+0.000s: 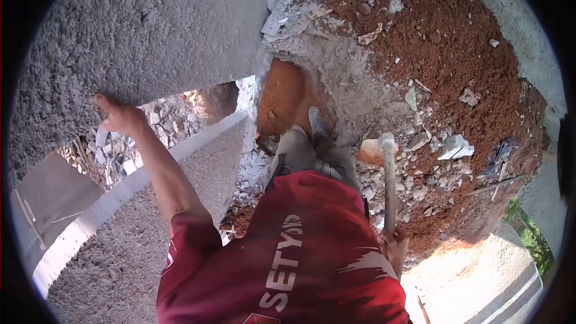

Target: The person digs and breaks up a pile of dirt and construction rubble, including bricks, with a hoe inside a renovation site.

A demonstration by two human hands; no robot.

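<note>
At the left, my left hand (pixel 125 120) grips the lower edge of a rough grey wall (pixel 156 36). Its thumb lies along the wall face, and the other fingers are partly hidden. Low on the right, beside my shirt, my right hand (pixel 396 247) is closed round the handle of a hammer (pixel 390 186). The dusty head points away from me, over broken rubble (pixel 414 180). Part of the right hand is hidden behind the shirt. Between the wall and the soil, my feet stand by a reddish hollow (pixel 282 99).
A heap of red soil (pixel 444 54) with broken plaster pieces rises at the right. White debris (pixel 288 15) lies at the wall's corner. A gap in the wall (pixel 180 111) opens onto more rubble. A piece of brick (pixel 370 153) lies beside the hammer head.
</note>
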